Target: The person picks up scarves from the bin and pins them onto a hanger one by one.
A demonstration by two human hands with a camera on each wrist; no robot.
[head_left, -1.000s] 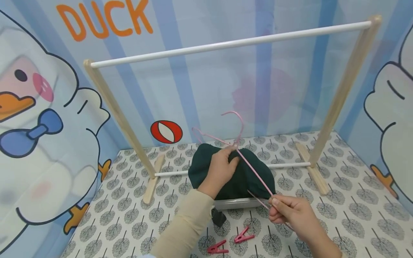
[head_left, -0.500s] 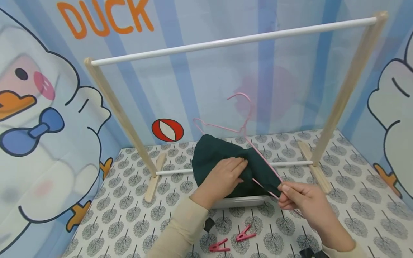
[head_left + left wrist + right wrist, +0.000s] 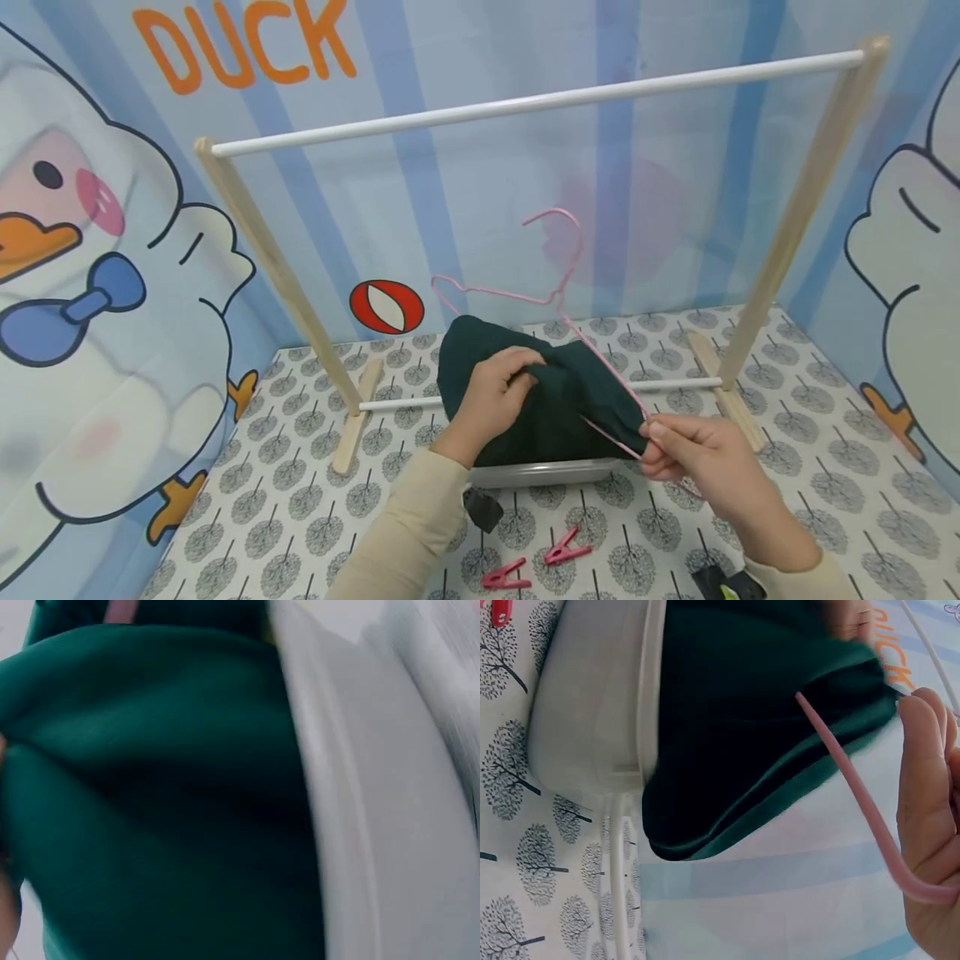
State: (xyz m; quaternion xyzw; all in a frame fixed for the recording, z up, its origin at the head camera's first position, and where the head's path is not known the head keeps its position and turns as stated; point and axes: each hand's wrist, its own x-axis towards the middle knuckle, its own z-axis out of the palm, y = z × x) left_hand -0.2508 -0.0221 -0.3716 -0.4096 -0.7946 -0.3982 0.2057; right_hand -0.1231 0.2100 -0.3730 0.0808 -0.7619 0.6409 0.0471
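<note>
A dark green cloth (image 3: 547, 425) bulges up out of a white plastic bin (image 3: 543, 475) in the head view. My left hand (image 3: 497, 392) pinches a gathered fold near its middle; in the left wrist view the cloth (image 3: 172, 742) fills most of the picture. A pink clothes hanger (image 3: 556, 295) rises behind the cloth with its hook upward. Its right corner is held between thumb and fingers of my right hand (image 3: 697, 458). Seen from the right wrist, the hanger's pink bar (image 3: 847, 769) runs into an opening of the cloth (image 3: 727, 697).
A rack with a white top rod (image 3: 536, 103) and wooden posts (image 3: 281, 275) stands over the bin, its feet on the tree-print tabletop (image 3: 255, 500). Two pink clothespins (image 3: 567, 547) lie in front. Duck-print backdrops surround the table.
The hanger has risen and its right corner shifted right with my right hand. My left hand has left the hanger's neck and moved down onto the cloth, gathering a fold.
</note>
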